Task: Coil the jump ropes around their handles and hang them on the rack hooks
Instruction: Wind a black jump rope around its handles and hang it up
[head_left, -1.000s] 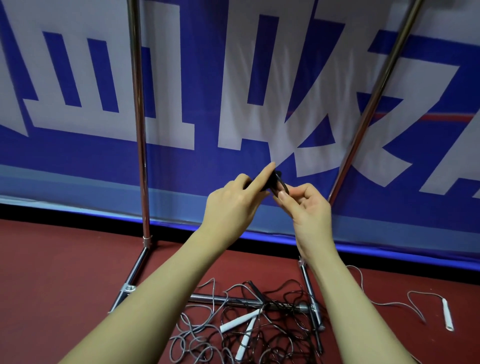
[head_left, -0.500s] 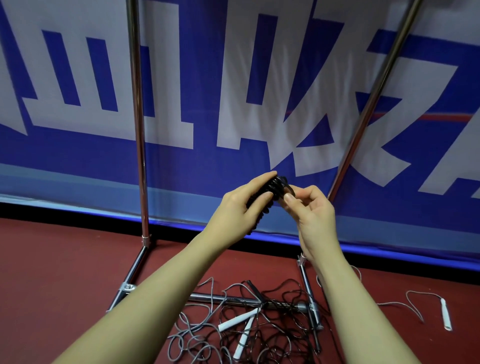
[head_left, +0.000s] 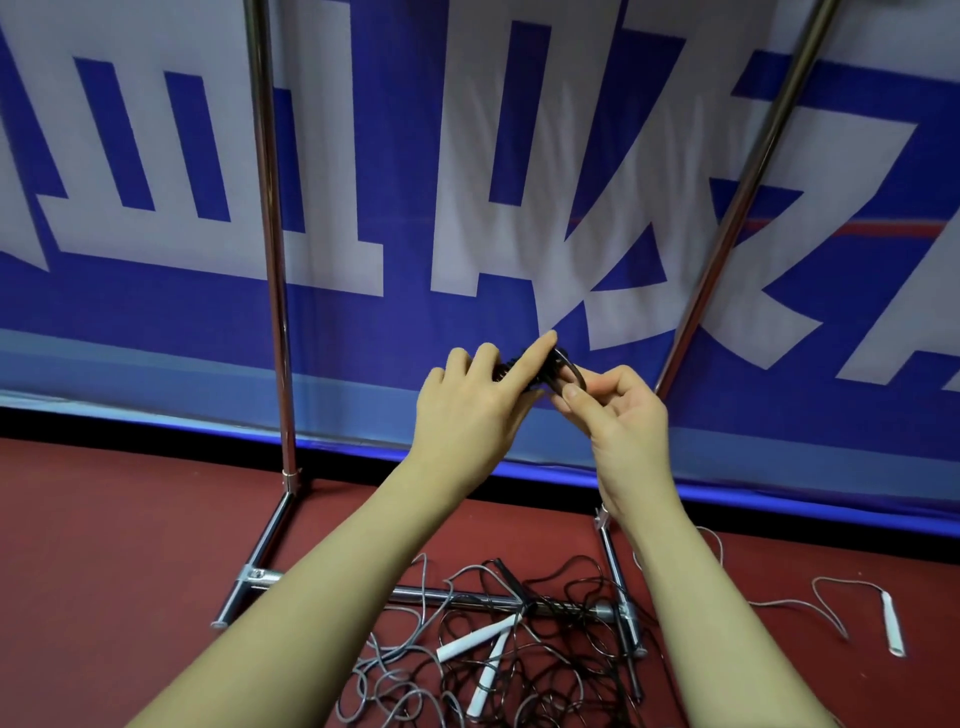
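Note:
A black jump rope (head_left: 560, 365) is coiled round its handles and held up in front of the banner. My left hand (head_left: 475, 400) grips the coiled bundle, index finger stretched along it. My right hand (head_left: 618, 410) pinches a black rope loop at the bundle's right end. The chrome rack has a left post (head_left: 270, 234) and a slanted right post (head_left: 748, 182); its hooks are out of view. On the floor lies a tangle of black and grey ropes (head_left: 498, 670) with white handles (head_left: 475, 642).
A blue and white banner (head_left: 467, 156) hangs behind the rack. The rack's base bar (head_left: 457, 597) and feet rest on the red floor. Another grey rope with a white handle (head_left: 892, 623) lies at the right.
My left index finger has straightened along the bundle again after curling over it. My right hand shifted slightly right, drawing out a small loop of rope.

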